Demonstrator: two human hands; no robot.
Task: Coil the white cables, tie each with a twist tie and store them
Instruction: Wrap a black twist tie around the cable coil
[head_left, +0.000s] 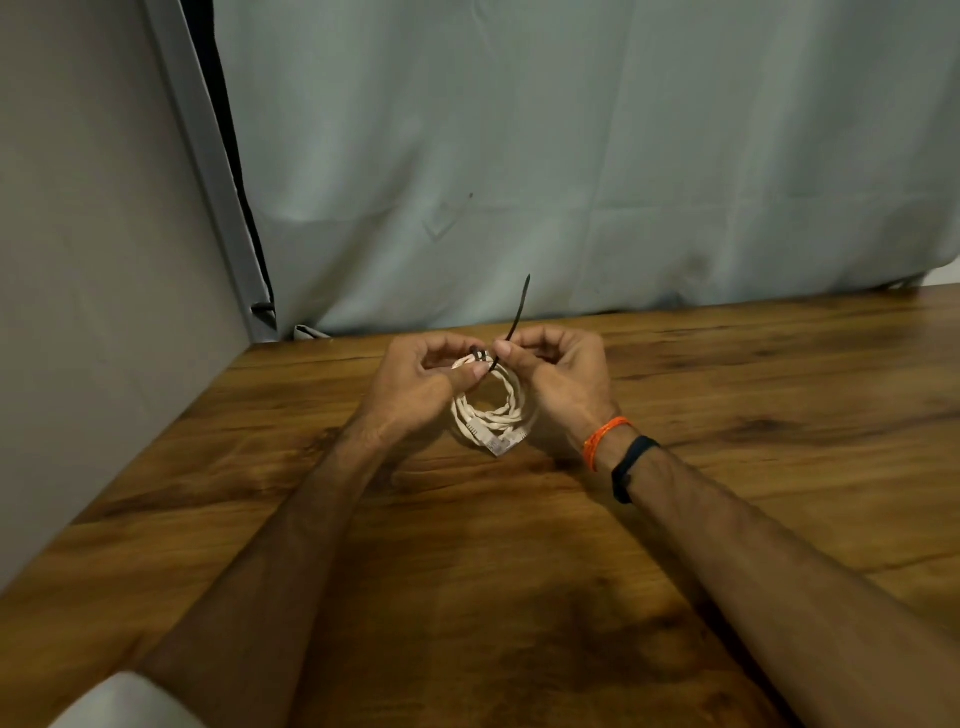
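Just above the middle of the frame, a white cable (493, 410) wound into a small round coil is held between two bare hands over a wooden desk (727, 395). The cable looks braided or twisted, with a matte surface, and its pale rectangular plug ends sit at the bottom of the coil. A thin, stiff black tie (517, 319) wraps the top of the coil, and its free tail sticks up and slightly right, tapering to a point.

The left hand (421, 382) curls round the upper left of the coil, thumb pressed near the wrapped spot. The right hand (558, 371) pinches the tie just above the coil between thumb and forefinger. The fingers hide the top arc of the coil, and the tie's fastening is too small to make out.

The right wrist carries an orange thread band (602, 439) and a black band (631, 467). The desk has a glossy, dark-streaked brown grain. Behind it hangs a creased pale grey-green curtain (571, 156); a plain grey wall (93, 260) fills the left. A blurred white shape (124, 701) is cut off at the lower left corner.
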